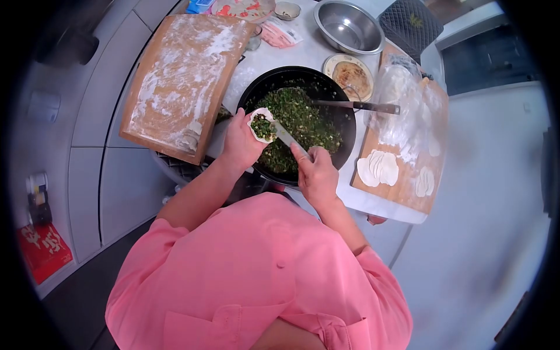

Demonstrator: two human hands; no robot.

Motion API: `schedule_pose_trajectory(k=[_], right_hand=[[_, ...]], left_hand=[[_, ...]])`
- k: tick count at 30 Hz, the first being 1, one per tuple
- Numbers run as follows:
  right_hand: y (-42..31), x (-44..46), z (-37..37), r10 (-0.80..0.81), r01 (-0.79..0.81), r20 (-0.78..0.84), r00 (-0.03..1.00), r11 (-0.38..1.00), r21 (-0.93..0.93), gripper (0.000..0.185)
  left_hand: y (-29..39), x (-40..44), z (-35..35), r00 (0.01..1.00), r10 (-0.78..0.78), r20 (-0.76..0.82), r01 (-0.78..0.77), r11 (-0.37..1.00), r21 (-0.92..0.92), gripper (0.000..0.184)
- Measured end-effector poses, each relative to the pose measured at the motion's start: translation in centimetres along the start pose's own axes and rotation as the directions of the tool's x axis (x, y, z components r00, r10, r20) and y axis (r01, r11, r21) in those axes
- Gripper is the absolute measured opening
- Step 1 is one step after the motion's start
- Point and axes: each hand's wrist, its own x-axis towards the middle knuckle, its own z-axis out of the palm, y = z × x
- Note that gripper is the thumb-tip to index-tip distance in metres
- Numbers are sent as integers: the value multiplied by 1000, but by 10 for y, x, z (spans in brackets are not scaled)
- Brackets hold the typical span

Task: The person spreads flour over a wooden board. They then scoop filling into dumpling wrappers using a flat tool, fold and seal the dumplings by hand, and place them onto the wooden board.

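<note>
My left hand [240,140] cups a round dumpling wrapper [254,129] with chopped green filling [263,127] on it. In my right hand [318,173] is a flat, pale spatula-like tool [290,140], its tip touching the filling at the wrapper's edge. Both hands are over the near-left part of a large black pan [348,131], which holds a heap of the same chopped green filling [306,119]. A long-handled utensil [373,107] rests across the pan's right rim, its far end in the filling.
A floured wooden board [175,87] lies at left. On the right, another board [402,192] bears stacked wrappers [378,168] and a plastic bag [399,96]. Behind the pan are a steel bowl [350,29] and a plate [333,61] with a browned flatbread [353,79].
</note>
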Motion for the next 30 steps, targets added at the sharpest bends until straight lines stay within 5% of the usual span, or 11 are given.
schedule_pose_trajectory(k=[6,9,12,13,15,18,21,24,27,30], right_hand=[[20,-15,0,98,-52,242,965,980,-190,39],[24,-15,5,160,-104,219,963,963,-247,38],[30,-13,17,154,-98,220,963,965,-244,34],[27,-10,15,154,-99,219,963,965,-244,34],[16,0,8,-18,17,-21,1000,999,-45,30],[5,17,1,-176,196,-132,976,967,162,27],[7,26,-1,-217,234,-106,970,950,205,22],[6,31,-3,-169,175,-49,984,931,321,16],[9,34,-2,41,-57,42,998,825,562,11],[11,36,-2,107,-144,99,989,809,569,10]], left_hand=[[9,7,3,989,81,-128,-65,990,125,49],[11,10,5,984,-53,-171,31,991,-131,50],[16,1,16,999,-32,14,31,999,13,53],[21,-3,27,992,-124,25,125,990,-70,42],[18,-2,23,967,-236,94,251,946,-204,40],[17,-3,23,900,-395,187,436,828,-353,41],[21,-7,31,875,-449,183,481,849,-218,41],[25,-16,38,880,-456,134,436,887,156,41],[21,-25,46,873,-480,87,411,819,400,42],[10,-26,38,875,-441,201,276,795,541,39]])
